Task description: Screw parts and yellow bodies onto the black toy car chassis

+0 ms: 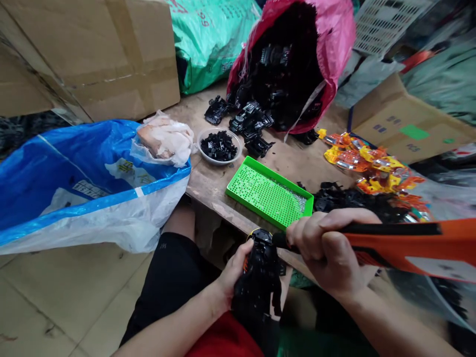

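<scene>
Over my lap, my left hand (235, 270) is wrapped round the side of a black plastic toy part (258, 277) that has a little yellow and orange at its upper end. My right hand (330, 248) is closed round the dark front section of an orange and black tool (416, 248). The tool's black tip points left and lies close to the upper end of the toy part; whether they touch is unclear. Just beyond both hands sits a green perforated tray (267, 193) with many small metal pieces in it.
Behind the tray are a bowl (220, 147) of small black pieces and a pink sack (334, 54) spilling black parts. Orange-yellow parts (372, 161) and black parts (342, 201) lie at right. A blue bag (74, 168) hangs open at left, near a cardboard box (96, 59).
</scene>
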A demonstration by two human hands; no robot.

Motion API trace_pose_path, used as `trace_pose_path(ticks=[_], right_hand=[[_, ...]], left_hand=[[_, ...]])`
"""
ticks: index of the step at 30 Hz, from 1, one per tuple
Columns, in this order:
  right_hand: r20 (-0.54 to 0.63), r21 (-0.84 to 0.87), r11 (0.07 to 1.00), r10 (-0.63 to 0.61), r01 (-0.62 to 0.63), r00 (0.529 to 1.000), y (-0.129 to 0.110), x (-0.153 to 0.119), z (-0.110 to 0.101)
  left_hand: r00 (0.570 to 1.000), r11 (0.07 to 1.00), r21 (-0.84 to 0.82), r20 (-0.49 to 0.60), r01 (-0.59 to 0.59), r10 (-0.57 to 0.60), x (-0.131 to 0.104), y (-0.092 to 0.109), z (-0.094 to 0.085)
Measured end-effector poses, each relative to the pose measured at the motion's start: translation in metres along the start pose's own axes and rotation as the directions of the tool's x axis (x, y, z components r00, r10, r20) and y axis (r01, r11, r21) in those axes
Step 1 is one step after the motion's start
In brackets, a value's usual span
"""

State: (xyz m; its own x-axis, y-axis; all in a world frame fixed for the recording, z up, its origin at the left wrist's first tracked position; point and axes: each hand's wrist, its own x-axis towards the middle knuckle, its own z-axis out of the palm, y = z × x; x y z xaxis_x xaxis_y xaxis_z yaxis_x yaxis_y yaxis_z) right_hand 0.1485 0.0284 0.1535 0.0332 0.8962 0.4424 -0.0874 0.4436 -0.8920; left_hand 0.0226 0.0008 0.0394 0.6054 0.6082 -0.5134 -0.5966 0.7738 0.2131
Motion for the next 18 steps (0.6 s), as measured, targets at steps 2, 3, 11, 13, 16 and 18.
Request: trace_pose_path(ticks=[2, 3, 11, 13, 16, 18], right_hand=[[0.005, 0.008, 1.000, 0.013, -0.013, 1.000, 0.004, -0.007, 0.002], [0.000, 0.019, 1.000, 0.014, -0.014, 1.000, 0.006, -0.009, 0.004], [0.015, 0.047, 0.999, 0.015, -0.015, 1.000, 0.016, -0.013, 0.012], [0.015, 0.048, 0.999, 0.020, -0.020, 1.000, 0.019, -0.014, 0.011], [0.013, 0.055, 0.998, 0.027, -0.027, 1.000, 0.023, -0.016, 0.010], [0.005, 0.058, 0.998, 0.031, -0.031, 1.000, 0.025, -0.016, 0.009]], left_hand=[[0.999, 1.000, 0.014, 0.026, -0.020, 0.020, 0.002, -0.002, -0.002], [0.999, 0.999, 0.022, 0.036, -0.028, 0.027, 0.002, -0.003, -0.004], [0.995, 0.998, 0.044, 0.095, -0.045, 0.040, 0.001, -0.001, -0.003], [0.994, 0.998, 0.039, 0.102, -0.042, 0.038, 0.000, -0.001, -0.002], [0.998, 1.000, 0.017, 0.060, -0.008, 0.007, 0.000, -0.001, -0.002], [0.999, 1.000, 0.008, 0.045, 0.019, -0.019, 0.000, -0.001, -0.002]])
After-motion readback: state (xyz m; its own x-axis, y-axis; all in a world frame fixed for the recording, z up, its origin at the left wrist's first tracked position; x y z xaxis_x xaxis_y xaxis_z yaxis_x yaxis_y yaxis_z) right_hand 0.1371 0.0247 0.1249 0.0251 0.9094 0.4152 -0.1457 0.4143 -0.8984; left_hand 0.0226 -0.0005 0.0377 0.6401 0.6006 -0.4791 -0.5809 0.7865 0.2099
